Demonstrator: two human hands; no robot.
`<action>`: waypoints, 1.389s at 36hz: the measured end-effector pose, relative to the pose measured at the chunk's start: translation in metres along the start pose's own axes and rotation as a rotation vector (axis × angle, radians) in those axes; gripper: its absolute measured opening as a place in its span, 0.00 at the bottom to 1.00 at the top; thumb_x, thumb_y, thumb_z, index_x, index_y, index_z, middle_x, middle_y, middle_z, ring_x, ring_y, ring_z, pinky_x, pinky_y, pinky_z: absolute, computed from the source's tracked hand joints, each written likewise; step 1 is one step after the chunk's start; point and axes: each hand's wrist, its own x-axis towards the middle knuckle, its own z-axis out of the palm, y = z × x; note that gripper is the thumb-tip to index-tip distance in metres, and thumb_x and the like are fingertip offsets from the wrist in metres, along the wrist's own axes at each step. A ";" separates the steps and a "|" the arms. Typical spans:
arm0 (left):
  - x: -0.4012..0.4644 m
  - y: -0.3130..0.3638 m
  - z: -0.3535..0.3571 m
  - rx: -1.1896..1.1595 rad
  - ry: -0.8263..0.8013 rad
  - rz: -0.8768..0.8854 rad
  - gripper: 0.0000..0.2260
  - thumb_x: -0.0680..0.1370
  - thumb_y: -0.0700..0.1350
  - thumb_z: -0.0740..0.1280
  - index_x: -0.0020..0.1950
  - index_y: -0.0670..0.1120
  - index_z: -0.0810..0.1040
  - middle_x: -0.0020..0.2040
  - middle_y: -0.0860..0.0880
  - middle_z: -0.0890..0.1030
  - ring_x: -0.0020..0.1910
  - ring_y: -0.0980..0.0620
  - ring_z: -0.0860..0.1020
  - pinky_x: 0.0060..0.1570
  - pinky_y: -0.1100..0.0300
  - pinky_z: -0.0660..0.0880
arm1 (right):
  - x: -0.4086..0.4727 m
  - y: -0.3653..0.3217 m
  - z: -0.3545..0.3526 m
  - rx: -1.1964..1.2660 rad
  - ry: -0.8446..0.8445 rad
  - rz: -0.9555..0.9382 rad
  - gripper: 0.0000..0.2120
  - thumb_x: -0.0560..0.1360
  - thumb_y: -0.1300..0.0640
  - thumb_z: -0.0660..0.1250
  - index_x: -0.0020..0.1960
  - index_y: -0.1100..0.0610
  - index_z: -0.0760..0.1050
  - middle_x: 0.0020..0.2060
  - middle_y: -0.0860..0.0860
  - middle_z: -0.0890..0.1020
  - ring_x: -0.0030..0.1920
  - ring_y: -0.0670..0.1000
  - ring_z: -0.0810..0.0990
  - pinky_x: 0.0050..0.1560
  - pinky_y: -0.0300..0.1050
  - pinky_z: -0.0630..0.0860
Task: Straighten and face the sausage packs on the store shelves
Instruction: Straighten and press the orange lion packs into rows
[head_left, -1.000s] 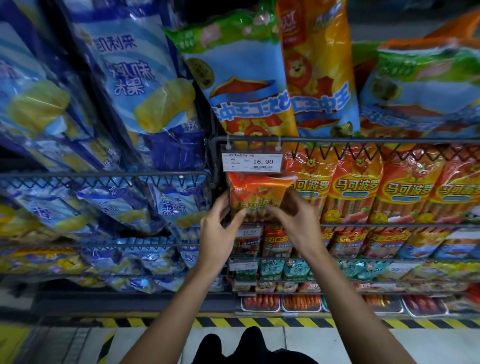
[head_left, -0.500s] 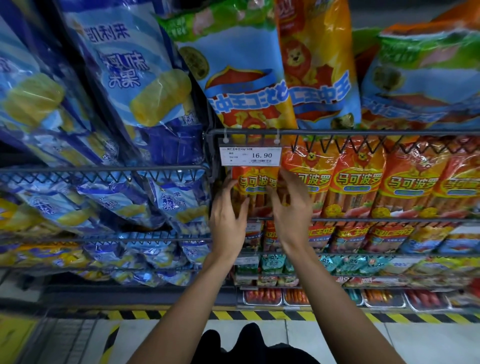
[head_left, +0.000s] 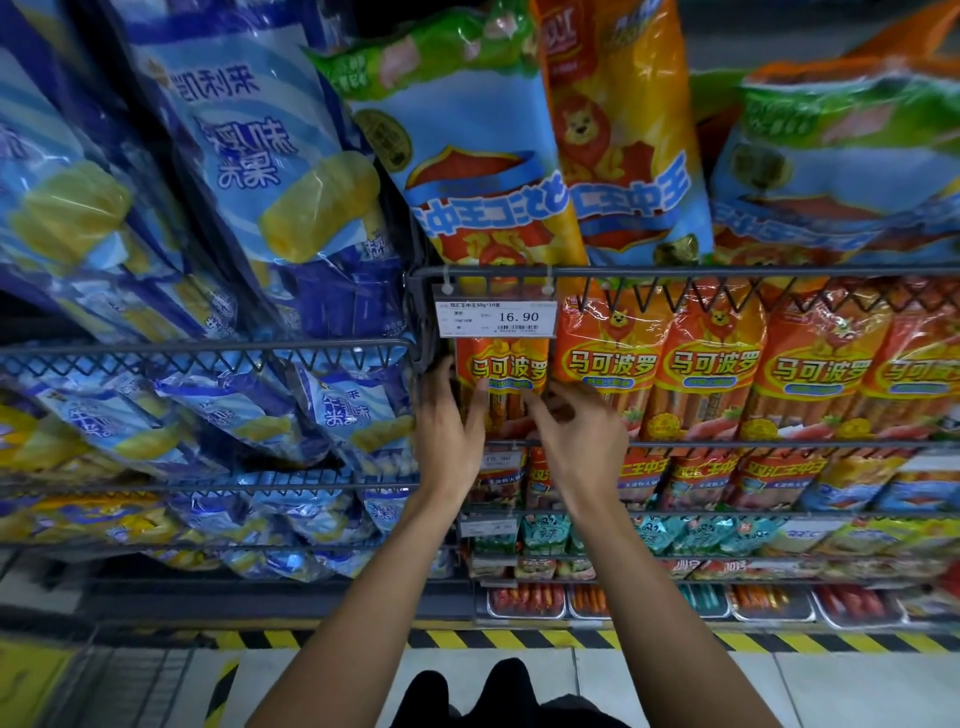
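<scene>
An orange sausage pack (head_left: 501, 371) stands upright at the left end of its row in a wire shelf (head_left: 675, 272), just under a price tag (head_left: 497, 317) reading 16.90. My left hand (head_left: 451, 431) holds the pack's left edge, thumb on the front and fingers behind. My right hand (head_left: 579, 434) has curled fingers at the pack's lower right edge, with the thumb tip on its front. To the right, more matching orange packs (head_left: 711, 374) stand side by side, facing out.
Large blue and orange bags (head_left: 483, 171) hang over the shelf from above. Blue corn-sausage bags (head_left: 244, 156) fill the racks to the left. Lower shelves hold smaller packs (head_left: 696, 478) and trays (head_left: 524, 600). A yellow-black hazard stripe (head_left: 519, 639) marks the floor edge.
The crumpled orange pack was lifted and set upright into the row behind the price tag. Both hands followed it up, and the right hand's fingers have curled.
</scene>
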 end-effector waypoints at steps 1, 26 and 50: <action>0.000 0.001 0.001 0.004 0.003 -0.005 0.35 0.81 0.68 0.54 0.76 0.43 0.68 0.70 0.44 0.74 0.71 0.45 0.72 0.65 0.47 0.74 | 0.002 -0.001 0.002 0.004 -0.007 0.002 0.17 0.77 0.38 0.70 0.48 0.52 0.86 0.38 0.46 0.85 0.34 0.47 0.82 0.33 0.45 0.79; -0.028 0.006 -0.001 0.309 -0.105 0.576 0.29 0.84 0.46 0.64 0.83 0.43 0.57 0.84 0.44 0.54 0.83 0.40 0.51 0.80 0.40 0.53 | 0.003 0.041 -0.015 -0.061 0.139 -0.281 0.29 0.82 0.54 0.68 0.79 0.58 0.63 0.80 0.56 0.61 0.81 0.60 0.54 0.79 0.63 0.55; -0.007 0.000 0.018 0.595 -0.202 0.554 0.28 0.86 0.58 0.53 0.84 0.54 0.50 0.84 0.46 0.42 0.82 0.36 0.41 0.79 0.37 0.45 | 0.008 0.067 -0.011 -0.339 -0.129 -0.447 0.32 0.84 0.44 0.61 0.83 0.51 0.54 0.83 0.53 0.51 0.83 0.59 0.47 0.79 0.66 0.52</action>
